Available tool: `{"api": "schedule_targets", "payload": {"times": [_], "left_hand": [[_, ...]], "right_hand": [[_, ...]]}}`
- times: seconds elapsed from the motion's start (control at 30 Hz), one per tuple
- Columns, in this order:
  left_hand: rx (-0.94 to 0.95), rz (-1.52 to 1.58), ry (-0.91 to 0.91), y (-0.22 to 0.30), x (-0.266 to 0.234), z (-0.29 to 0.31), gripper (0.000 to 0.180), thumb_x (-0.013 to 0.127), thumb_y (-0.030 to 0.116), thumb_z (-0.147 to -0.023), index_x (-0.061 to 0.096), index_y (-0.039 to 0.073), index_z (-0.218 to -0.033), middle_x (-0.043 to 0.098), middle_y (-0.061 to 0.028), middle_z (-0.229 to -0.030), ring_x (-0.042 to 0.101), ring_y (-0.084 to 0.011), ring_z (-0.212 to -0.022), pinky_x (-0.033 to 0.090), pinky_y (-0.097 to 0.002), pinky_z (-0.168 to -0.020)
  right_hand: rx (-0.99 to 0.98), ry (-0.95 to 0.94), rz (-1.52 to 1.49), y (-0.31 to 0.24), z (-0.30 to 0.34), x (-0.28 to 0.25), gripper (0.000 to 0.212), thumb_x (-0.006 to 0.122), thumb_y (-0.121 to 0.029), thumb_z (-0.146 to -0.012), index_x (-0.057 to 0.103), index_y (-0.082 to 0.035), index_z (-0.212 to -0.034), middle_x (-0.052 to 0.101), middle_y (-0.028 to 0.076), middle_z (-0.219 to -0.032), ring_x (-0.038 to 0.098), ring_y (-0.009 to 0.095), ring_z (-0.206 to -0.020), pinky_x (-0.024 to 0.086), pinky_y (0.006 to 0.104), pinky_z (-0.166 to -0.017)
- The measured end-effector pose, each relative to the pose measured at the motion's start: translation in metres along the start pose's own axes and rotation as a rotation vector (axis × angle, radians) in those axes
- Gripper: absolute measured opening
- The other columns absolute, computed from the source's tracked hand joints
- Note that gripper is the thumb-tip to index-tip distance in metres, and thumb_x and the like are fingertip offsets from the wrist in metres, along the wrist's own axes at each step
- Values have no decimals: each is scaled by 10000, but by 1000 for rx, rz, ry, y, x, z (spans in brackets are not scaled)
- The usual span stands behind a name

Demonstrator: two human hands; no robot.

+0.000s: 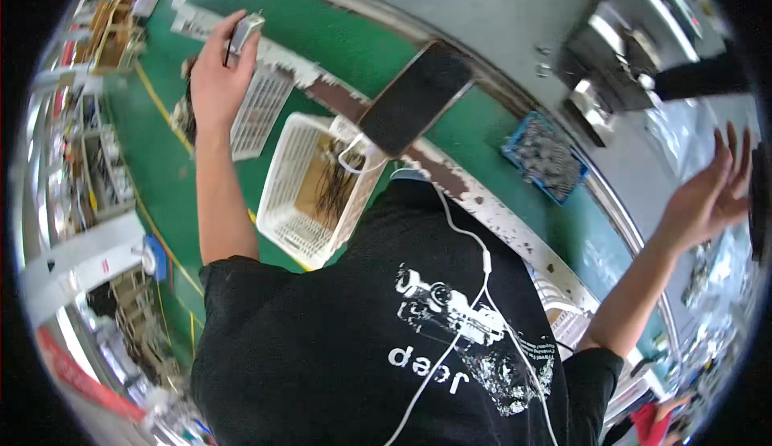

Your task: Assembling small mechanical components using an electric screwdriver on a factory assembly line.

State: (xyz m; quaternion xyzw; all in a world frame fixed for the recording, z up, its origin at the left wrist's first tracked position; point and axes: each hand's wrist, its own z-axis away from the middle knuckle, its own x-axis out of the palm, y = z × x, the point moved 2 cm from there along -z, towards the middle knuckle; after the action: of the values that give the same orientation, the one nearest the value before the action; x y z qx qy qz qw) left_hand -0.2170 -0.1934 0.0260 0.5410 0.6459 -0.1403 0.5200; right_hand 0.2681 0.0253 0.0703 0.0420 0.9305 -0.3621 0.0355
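L hand point(223, 84) pinching small grey blk point(248, 32), nr wht basket point(264, 108). R hand point(708, 197) fingers spread wide, nr clr plastic point(674, 128).

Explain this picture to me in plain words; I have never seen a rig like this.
There is no machine here, only a person's two bare hands. The one picture comes from a fisheye camera on their head, looking down, so straight edges bend and their black T-shirt fills the lower middle. The left hand pinches a small pale block-shaped part; the right hand is open, with nothing visible in it. Between them are a smartphone and a white basket holding dark wires. A blue tray holds small grey pieces. Blurred shiny pieces lie on the grey worktop.
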Motion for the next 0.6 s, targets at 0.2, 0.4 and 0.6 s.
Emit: {"api": "schedule_targets", "payload": {"times": [0.2,0.4,0.6], "left_hand": [[-545,-319,-522,-165,60,137,518,575,416,-949,516,125,-1374,642,-223,-1222,611,-424,-1111,493,-481,-945],[-420,48,-114,-226,113,193,708,708,258,-891,383,-28,-1451,488,-250,-1417,493,-370,-1308,399,-433,-1091],[262,305,302,26,79,-48,372,664,113,-913,553,23,-1256,583,-169,-1291,565,-332,-1191,428,-411,-1042]], "right_hand": [[2,-56,195,23,-2,2,799,603,-325,-991,99,-123,-1578,491,181,-1381,538,298,-1206,492,438,-1031],[135,54,133,47,25,-2,578,538,27,-982,265,-10,-1490,548,198,-1301,595,263,-1140,501,401,-1015],[255,-125,59,49,59,-25,163,524,-106,-1025,605,-10,-921,622,42,-785,515,68,-616,366,219,-530]]}}
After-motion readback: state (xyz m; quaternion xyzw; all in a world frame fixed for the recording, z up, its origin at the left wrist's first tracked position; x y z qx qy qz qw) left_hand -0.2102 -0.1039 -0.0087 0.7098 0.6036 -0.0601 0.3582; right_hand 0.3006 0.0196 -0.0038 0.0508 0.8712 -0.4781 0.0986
